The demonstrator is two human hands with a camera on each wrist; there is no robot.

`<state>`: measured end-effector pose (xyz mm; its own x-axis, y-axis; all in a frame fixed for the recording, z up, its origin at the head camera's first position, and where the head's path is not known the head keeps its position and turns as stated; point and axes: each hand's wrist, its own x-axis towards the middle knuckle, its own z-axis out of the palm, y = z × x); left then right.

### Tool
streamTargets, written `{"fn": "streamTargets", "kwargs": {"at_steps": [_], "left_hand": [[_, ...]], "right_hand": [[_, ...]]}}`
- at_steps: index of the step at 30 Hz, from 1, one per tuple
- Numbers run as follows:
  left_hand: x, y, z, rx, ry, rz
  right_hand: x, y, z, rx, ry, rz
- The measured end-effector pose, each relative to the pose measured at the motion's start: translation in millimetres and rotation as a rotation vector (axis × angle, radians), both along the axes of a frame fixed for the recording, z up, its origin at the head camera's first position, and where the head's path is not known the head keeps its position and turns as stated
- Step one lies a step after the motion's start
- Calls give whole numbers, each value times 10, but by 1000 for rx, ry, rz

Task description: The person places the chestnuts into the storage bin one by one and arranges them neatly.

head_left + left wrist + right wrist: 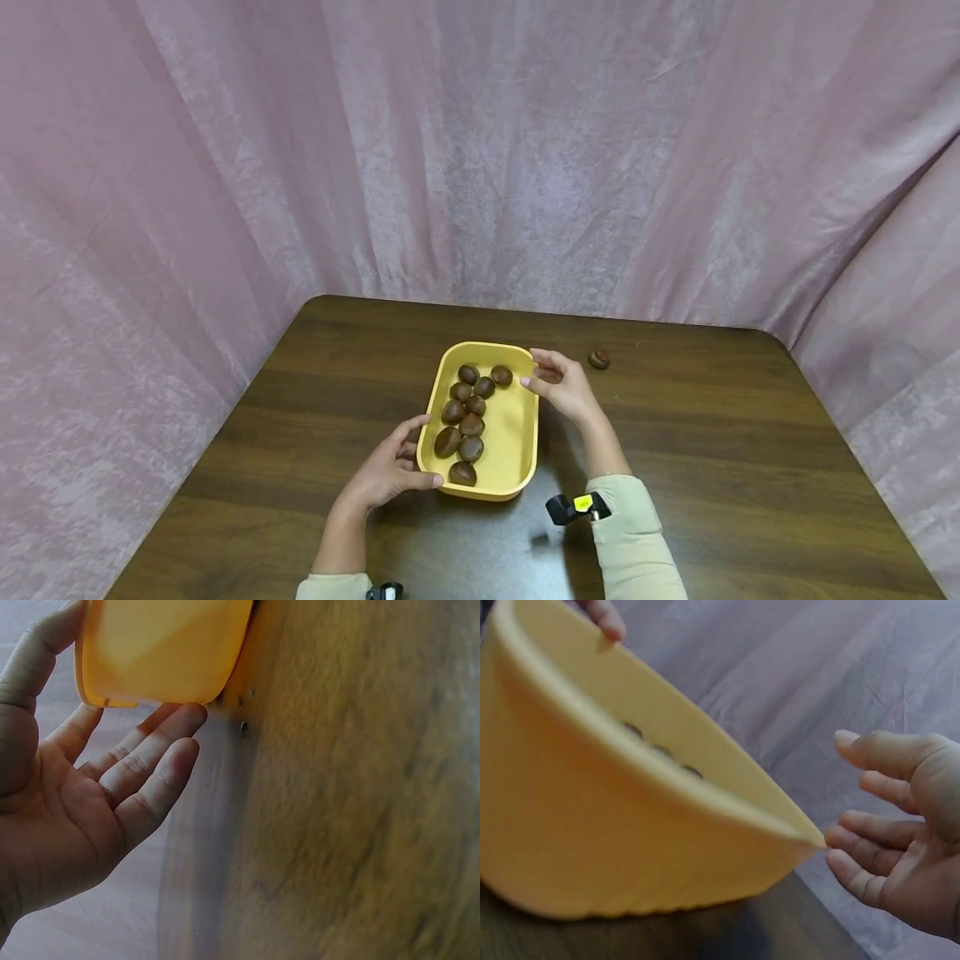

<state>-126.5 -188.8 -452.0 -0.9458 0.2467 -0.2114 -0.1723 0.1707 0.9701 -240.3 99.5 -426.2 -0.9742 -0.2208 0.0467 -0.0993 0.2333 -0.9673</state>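
A yellow plastic box (512,433) holds several brown chestnuts (472,425), gathered mostly along its left side. At its near left corner my left hand (386,471) grips the box, thumb over the front rim and forefinger at the left rim. The left wrist view shows the other fingers (150,765) spread along the outside of the wall. My right hand (566,387) is by the far right corner. In the right wrist view its lower fingertips touch that corner, while the thumb (885,752) stands apart from the wall.
A single chestnut (598,359) lies on the brown wooden table (712,450), behind and to the right of the box. Pink curtains (517,158) hang around the table's back and sides.
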Motion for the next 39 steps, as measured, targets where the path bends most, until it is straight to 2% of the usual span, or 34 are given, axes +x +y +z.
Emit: {"fn": "streamTargets", "kwargs": {"at_steps": [6, 14, 25, 28, 32, 35, 39], "left_hand": [[-7, 1, -8, 3, -2, -5], [-14, 3, -1, -7, -3, 1], [-18, 19, -13, -35, -2, 4], [-21, 15, -9, -33, -1, 2], [-25, 16, 0, -36, 0, 10], [-27, 17, 8, -38, -5, 17], [-34, 15, 2, -49, -8, 24]], "right_hand": [[27, 104, -89, -41, 64, -18], [8, 296, -213, -91, 109, -101], [-68, 603, -423, -28, 167, -239], [-79, 663, -426, -34, 171, -276], [-55, 689, -338, -48, 191, -329], [-102, 727, -373, -62, 181, -370], [-248, 804, -556, -69, 144, -413]]}}
